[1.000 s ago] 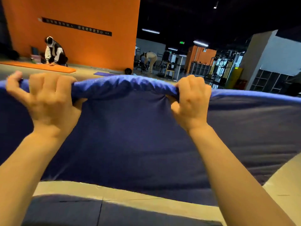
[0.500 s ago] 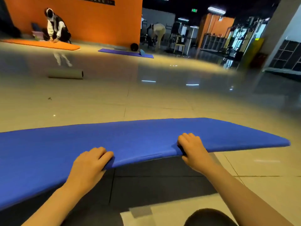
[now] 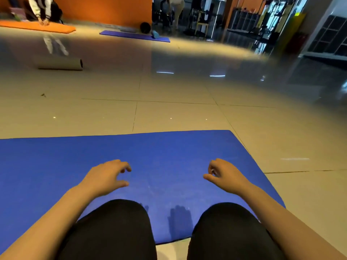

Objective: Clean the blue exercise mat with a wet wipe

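Note:
The blue exercise mat (image 3: 169, 151) lies flat on the tiled floor in front of me, running off the left edge of the view. My left hand (image 3: 105, 177) hovers over its middle with fingers loosely curled and nothing in it. My right hand (image 3: 223, 175) hovers over the mat to the right, fingers also loosely curled and holding nothing. My knees in black trousers (image 3: 116, 228) rest on the mat's near edge. No wet wipe is in view.
A rolled grey mat (image 3: 60, 64) lies on the floor at far left. Farther back are an orange mat (image 3: 37, 28) with a kneeling person (image 3: 44, 10), a purple mat (image 3: 134, 36), a chair and gym equipment (image 3: 244, 17).
The mat was held up by its edge in both hands, then lowered. It now lies flat on the floor, and both hands have let go.

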### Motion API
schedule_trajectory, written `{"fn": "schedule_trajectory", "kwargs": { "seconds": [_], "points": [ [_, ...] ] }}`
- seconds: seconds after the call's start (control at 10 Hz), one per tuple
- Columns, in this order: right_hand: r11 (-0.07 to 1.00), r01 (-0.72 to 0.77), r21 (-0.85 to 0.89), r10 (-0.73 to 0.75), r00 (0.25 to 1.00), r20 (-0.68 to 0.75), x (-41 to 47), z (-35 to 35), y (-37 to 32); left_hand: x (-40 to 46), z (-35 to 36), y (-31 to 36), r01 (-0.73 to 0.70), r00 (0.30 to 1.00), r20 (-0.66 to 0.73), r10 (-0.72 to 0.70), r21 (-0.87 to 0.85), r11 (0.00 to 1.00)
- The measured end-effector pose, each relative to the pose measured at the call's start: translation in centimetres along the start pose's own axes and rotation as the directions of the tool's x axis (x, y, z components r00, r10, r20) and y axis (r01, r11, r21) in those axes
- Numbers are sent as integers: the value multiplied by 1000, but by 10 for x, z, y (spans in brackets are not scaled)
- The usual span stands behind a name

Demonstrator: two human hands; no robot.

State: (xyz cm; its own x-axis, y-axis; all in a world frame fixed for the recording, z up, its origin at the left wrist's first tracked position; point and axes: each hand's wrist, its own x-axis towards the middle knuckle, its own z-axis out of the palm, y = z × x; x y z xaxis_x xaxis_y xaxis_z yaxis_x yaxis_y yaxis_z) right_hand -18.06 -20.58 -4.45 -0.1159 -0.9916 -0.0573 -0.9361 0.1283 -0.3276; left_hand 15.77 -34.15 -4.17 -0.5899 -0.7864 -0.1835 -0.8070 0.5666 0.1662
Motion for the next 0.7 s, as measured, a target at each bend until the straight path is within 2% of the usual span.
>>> {"fn": "schedule_trajectory", "kwargs": {
  "seconds": [0.1, 0.2, 0.3, 0.4, 0.5, 0.6, 0.7],
  "points": [
    [988, -86, 129, 113, 967, -227, -37, -24, 3, 1, -44, 53, -127, 986, -122, 113, -109, 986],
    [955, -206, 213, 276, 880, -388, -89, -52, 10, -10, -78, 130, -356, 909, -305, 284, -213, 910],
    [896, -351, 273, 444, 733, -516, -162, -80, 28, -38, -92, 217, -559, 810, -398, 430, -304, 772],
    [800, -477, 364, 595, 550, -586, -262, -96, 60, -73, -87, 294, -677, 735, -382, 560, -359, 642],
    [628, -686, 367, 733, 363, -575, -369, -93, 99, -101, -71, 359, -732, 681, -314, 662, -324, 599],
    [399, -857, 326, 865, 233, -445, -449, -68, 131, -121, -45, 411, -756, 649, -222, 728, -295, 584],
    [327, -893, 308, 930, 247, -272, -481, -37, 147, -132, -21, 436, -752, 642, -95, 761, -273, 600]
  ]
}}
